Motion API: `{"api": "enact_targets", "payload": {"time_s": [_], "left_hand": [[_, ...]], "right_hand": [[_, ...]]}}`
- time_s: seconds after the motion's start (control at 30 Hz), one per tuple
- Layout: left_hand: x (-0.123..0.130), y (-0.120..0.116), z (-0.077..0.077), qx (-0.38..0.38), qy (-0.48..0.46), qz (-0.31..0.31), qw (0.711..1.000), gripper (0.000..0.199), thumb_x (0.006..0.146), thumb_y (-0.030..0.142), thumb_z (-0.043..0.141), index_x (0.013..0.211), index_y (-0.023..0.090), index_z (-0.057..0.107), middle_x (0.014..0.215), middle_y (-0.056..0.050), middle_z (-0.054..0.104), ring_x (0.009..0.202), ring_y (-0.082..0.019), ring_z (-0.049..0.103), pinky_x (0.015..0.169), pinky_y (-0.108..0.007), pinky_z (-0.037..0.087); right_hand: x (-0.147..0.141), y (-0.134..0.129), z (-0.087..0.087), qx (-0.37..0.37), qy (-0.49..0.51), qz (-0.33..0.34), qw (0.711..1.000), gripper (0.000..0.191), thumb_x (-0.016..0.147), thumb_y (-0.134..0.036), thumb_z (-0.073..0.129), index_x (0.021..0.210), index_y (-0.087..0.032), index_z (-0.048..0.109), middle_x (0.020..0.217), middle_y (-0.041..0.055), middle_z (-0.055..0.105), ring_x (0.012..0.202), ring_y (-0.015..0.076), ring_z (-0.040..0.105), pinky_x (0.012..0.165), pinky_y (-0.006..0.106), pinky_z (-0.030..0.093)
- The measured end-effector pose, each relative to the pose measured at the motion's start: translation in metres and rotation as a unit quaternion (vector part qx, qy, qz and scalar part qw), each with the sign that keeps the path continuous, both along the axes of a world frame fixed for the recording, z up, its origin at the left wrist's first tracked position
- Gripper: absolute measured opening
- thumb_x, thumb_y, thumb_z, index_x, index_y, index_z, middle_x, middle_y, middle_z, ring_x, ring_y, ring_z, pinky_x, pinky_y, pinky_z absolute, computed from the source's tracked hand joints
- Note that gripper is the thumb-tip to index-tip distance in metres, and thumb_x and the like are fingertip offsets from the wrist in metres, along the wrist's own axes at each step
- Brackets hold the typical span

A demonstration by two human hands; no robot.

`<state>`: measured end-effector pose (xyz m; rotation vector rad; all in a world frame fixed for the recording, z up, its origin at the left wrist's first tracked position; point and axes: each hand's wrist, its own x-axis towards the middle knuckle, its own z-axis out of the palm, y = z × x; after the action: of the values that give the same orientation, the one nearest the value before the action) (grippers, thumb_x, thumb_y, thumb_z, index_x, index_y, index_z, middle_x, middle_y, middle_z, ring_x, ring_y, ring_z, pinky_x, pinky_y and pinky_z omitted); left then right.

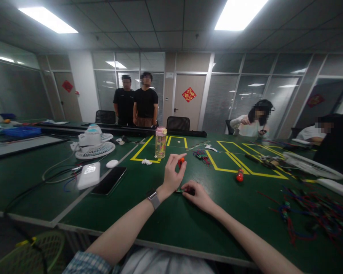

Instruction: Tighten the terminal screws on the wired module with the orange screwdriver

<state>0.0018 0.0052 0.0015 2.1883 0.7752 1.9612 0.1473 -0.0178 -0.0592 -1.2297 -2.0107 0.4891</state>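
Observation:
My left hand (173, 171), with a watch on its wrist, is raised over the green table, its fingers closed around an orange-red handle (181, 162). The handle looks like that of a small screwdriver, but its lower end is hidden. Just below, my right hand (196, 193) rests low at the table and pinches a small green circuit board (179, 191). The board lies under the left hand, and part of it is covered by my right fingers. Right of both hands lies a red object (239, 175) with a rounded body.
A pink-lidded bottle (160, 142) stands beyond my hands. To the left are a phone (109, 180), a white power bank (88, 175) and a white fan (95, 147). Wired boards (311, 209) are heaped at right. Several people are around the table's far side.

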Motion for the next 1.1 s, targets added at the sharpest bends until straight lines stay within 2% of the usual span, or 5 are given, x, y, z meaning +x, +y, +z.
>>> {"api": "enact_targets", "payload": {"time_s": [0.27,0.5,0.77,1.0,1.1], "left_hand": [[-0.0015,-0.0010,-0.0002,-0.016,0.008,-0.034,0.999,0.032,0.095,0.019,0.033,0.118,0.020,0.055,0.105,-0.007,0.057,0.097,-0.016,0.055,0.086,-0.029,0.044],[0.0003,0.0004,-0.0014,0.002,-0.001,0.009,1.000,0.023,0.090,0.023,0.049,0.111,0.020,0.059,0.092,-0.004,0.052,0.087,-0.015,0.053,0.080,-0.027,0.044],[-0.0008,-0.0019,-0.0003,-0.008,0.001,-0.031,0.999,0.032,0.095,0.017,0.034,0.119,0.020,0.055,0.105,-0.007,0.056,0.096,-0.015,0.054,0.085,-0.029,0.044],[0.0004,-0.0003,-0.0012,0.011,-0.005,0.024,1.000,0.023,0.089,0.023,0.050,0.109,0.021,0.060,0.092,-0.004,0.050,0.085,-0.014,0.052,0.078,-0.028,0.045],[0.0004,-0.0009,-0.0006,0.005,0.002,0.019,1.000,0.024,0.091,0.023,0.047,0.111,0.021,0.060,0.094,-0.004,0.049,0.087,-0.015,0.052,0.080,-0.028,0.045]], "right_hand": [[0.0011,0.0019,-0.0020,0.002,-0.005,-0.004,1.000,0.013,0.073,-0.015,0.064,0.085,-0.016,0.069,0.077,0.0028,0.060,0.069,0.0145,0.056,0.064,0.025,0.045],[-0.0008,0.0002,0.0009,0.001,-0.006,-0.014,1.000,0.010,0.073,-0.013,0.063,0.081,-0.015,0.068,0.076,0.0026,0.060,0.068,0.0137,0.056,0.064,0.025,0.045],[-0.0001,0.0018,-0.0012,0.003,-0.002,-0.013,1.000,0.009,0.073,-0.012,0.063,0.079,-0.016,0.068,0.076,0.0025,0.060,0.068,0.0134,0.056,0.063,0.025,0.045],[0.0006,0.0018,-0.0002,0.003,-0.009,-0.010,1.000,0.009,0.073,-0.013,0.064,0.080,-0.017,0.068,0.075,0.0018,0.060,0.068,0.0134,0.055,0.064,0.025,0.045],[0.0003,0.0004,0.0018,0.000,-0.010,-0.011,1.000,0.009,0.073,-0.012,0.063,0.080,-0.016,0.068,0.076,0.0022,0.060,0.068,0.0137,0.056,0.064,0.025,0.045]]}}
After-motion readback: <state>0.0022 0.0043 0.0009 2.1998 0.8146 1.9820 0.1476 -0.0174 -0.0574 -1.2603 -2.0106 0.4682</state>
